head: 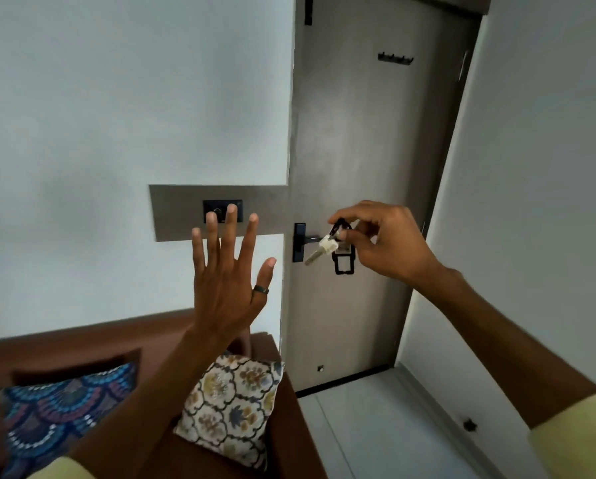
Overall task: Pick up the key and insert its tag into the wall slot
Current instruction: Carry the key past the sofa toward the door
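Observation:
My right hand point(384, 245) is raised in front of the grey door and pinches a key ring. A silver key point(320, 251) hangs from it, pointing down-left, and a black rectangular tag point(343, 265) dangles below the fingers. The black wall slot panel point(222, 209) sits in a grey plate on the white wall, left of the door. My left hand point(227, 274) is held up flat with fingers spread, a ring on one finger; its fingertips overlap the lower part of the slot panel.
The grey door point(369, 150) has a black lever handle point(301, 240) just left of the key. A brown sofa point(82, 344) with a blue patterned cushion point(54, 406) and a floral cushion point(232, 406) stands below the wall plate. Pale floor lies at the lower right.

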Demonstrator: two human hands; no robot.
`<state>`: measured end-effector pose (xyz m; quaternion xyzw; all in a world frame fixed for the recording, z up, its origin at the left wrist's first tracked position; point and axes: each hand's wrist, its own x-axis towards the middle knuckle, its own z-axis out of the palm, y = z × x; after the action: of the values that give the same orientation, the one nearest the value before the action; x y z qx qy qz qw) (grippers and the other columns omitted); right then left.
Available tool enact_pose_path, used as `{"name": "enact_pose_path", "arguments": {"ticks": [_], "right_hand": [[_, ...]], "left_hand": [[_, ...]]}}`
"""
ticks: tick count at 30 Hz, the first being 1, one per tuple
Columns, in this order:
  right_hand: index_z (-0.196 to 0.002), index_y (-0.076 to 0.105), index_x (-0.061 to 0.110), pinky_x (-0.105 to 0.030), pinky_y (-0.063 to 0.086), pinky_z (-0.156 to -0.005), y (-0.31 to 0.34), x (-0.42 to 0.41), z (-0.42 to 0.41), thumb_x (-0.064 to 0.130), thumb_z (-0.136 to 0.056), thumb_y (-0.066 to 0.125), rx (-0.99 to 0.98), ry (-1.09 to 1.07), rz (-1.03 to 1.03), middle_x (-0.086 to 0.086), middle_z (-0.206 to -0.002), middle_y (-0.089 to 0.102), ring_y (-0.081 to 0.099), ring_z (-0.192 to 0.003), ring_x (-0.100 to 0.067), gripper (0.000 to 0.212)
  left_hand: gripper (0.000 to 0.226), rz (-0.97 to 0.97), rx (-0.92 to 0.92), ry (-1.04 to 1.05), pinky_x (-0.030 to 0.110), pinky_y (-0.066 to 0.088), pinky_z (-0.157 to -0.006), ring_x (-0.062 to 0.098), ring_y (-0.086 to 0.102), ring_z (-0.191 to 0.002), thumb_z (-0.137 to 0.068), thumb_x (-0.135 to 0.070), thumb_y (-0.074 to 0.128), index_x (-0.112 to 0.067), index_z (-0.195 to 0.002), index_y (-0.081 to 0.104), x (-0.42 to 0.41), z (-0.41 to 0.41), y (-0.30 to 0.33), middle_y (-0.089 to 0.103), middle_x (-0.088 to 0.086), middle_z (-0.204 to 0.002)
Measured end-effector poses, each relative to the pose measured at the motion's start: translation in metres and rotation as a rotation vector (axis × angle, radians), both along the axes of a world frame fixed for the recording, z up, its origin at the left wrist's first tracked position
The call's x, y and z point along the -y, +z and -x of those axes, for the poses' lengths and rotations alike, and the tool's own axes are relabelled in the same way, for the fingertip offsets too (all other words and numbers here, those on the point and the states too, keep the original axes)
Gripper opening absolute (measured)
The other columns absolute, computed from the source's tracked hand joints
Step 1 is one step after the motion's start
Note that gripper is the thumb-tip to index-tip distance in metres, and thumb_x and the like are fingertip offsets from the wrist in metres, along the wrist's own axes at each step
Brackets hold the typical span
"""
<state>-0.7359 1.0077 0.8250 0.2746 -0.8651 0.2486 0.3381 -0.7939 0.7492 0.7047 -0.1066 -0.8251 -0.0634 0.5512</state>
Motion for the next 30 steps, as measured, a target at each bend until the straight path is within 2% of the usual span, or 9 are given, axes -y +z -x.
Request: {"name": "enact_pose_path", "arguments": {"ticks": [5, 8, 11, 14, 18, 21, 25, 30], "right_hand": [[-0.116, 0.075, 0.026, -0.021, 0.062, -0.074, 0.008, -0.043, 0.066, -0.009, -0.093, 0.064, 0.072, 0.079, -0.019, 0.014, -0.107, 0.075, 0.073, -0.071, -0.017, 0.044], [-0.128, 0.070, 0.022, -0.012, 0.059, -0.080, 0.004, -0.065, 0.107, -0.010, -0.094, 0.061, 0.093, 0.102, -0.005, 0.013, -0.111, 0.074, 0.075, -0.082, -0.019, 0.048], [-0.126, 0.072, 0.016, -0.004, 0.052, -0.087, 0.001, -0.086, 0.146, -0.010, -0.094, 0.062, 0.069, 0.133, 0.030, 0.011, -0.112, 0.074, 0.074, -0.094, -0.011, 0.043], [-0.117, 0.077, 0.013, -0.003, 0.052, -0.082, -0.001, -0.107, 0.190, -0.012, -0.092, 0.063, 0.042, 0.192, 0.091, 0.009, -0.105, 0.075, 0.072, -0.086, 0.000, 0.038], [-0.115, 0.077, 0.009, -0.008, 0.054, -0.085, -0.004, -0.139, 0.254, -0.011, -0.092, 0.064, 0.052, 0.335, 0.198, 0.001, -0.103, 0.079, 0.074, -0.097, -0.005, 0.034], [-0.119, 0.076, 0.008, -0.013, 0.056, -0.090, -0.007, -0.161, 0.301, -0.017, -0.092, 0.062, 0.111, 0.430, 0.247, -0.003, -0.104, 0.080, 0.075, -0.101, -0.008, 0.040], [-0.116, 0.077, 0.013, -0.022, 0.060, -0.092, -0.008, -0.181, 0.364, -0.018, -0.087, 0.065, 0.079, 0.428, 0.221, 0.000, -0.103, 0.080, 0.076, -0.100, -0.010, 0.045], [-0.108, 0.081, 0.019, -0.001, 0.051, -0.075, -0.011, -0.180, 0.425, -0.008, -0.085, 0.071, 0.084, 0.363, 0.252, 0.004, -0.097, 0.080, 0.075, -0.083, -0.007, 0.036]], "left_hand": [[0.072, -0.013, 0.005, -0.008, 0.063, 0.007, -0.134, 0.042, 0.004, -0.166, -0.111, -0.058, 0.031, -0.020, -0.172, 0.020, -0.043, 0.064, 0.005, 0.010, 0.017, -0.179], [0.072, 0.010, 0.024, 0.004, 0.062, 0.007, -0.134, 0.042, 0.004, -0.166, -0.111, -0.057, 0.034, -0.018, -0.171, 0.024, -0.068, 0.095, 0.001, 0.011, 0.018, -0.179], [0.072, 0.029, 0.028, 0.026, 0.062, 0.007, -0.134, 0.043, 0.007, -0.166, -0.110, -0.056, 0.036, -0.017, -0.170, 0.027, -0.085, 0.127, 0.001, 0.014, 0.019, -0.178], [0.071, 0.021, 0.025, 0.077, 0.063, 0.010, -0.133, 0.043, 0.008, -0.166, -0.111, -0.056, 0.034, -0.015, -0.169, 0.029, -0.101, 0.159, -0.001, 0.017, 0.020, -0.178], [0.070, 0.039, 0.032, 0.145, 0.065, 0.014, -0.132, 0.042, 0.006, -0.166, -0.111, -0.055, 0.032, -0.015, -0.169, 0.031, -0.127, 0.200, -0.004, 0.017, 0.020, -0.177], [0.070, 0.030, 0.041, 0.199, 0.065, 0.015, -0.132, 0.041, 0.007, -0.166, -0.111, -0.056, 0.032, -0.015, -0.168, 0.032, -0.145, 0.229, -0.004, 0.017, 0.019, -0.178], [0.073, 0.002, 0.028, 0.309, 0.057, 0.005, -0.135, 0.038, 0.004, -0.167, -0.110, -0.057, 0.034, -0.015, -0.169, 0.030, -0.165, 0.268, 0.004, 0.013, 0.016, -0.179], [0.073, -0.028, 0.057, 0.380, 0.056, 0.002, -0.135, 0.030, -0.010, -0.167, -0.110, -0.056, 0.034, -0.017, -0.171, 0.024, -0.174, 0.298, -0.001, 0.005, 0.012, -0.180]]}}
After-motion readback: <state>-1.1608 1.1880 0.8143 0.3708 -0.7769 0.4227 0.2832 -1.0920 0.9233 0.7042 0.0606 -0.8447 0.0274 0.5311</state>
